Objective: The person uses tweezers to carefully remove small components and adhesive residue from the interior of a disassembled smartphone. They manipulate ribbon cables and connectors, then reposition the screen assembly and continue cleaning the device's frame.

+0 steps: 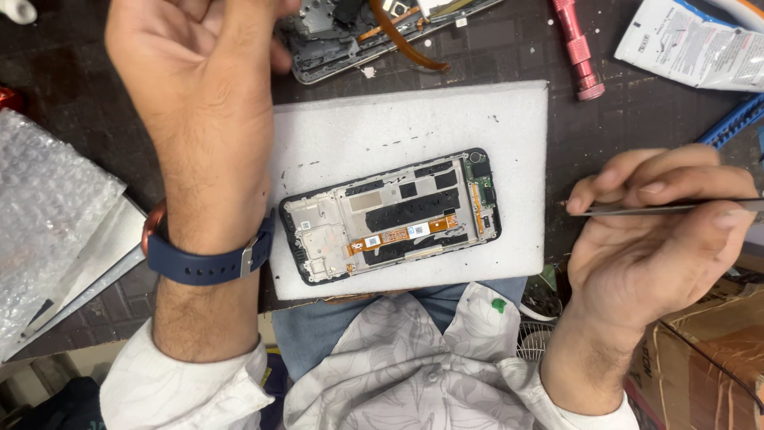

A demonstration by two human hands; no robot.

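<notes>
R hand (645, 239) pinches tweezers (660, 209) off foam pad's (414, 119) right edge. L hand (195, 72) fingers loosely curled, grasping nothing, over pad's left edge. Phone frame (394, 216) mid-pad.

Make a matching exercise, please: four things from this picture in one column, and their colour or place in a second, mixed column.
Things:
1. opened phone frame
2. tweezers
3. watch strap
4. small torch

Descriptions:
A. pink, at the top of the mat
B. dark blue, on the left wrist
C. lying on the white foam pad
D. pinched in the right hand

Pairs: 1-C, 2-D, 3-B, 4-A
</notes>
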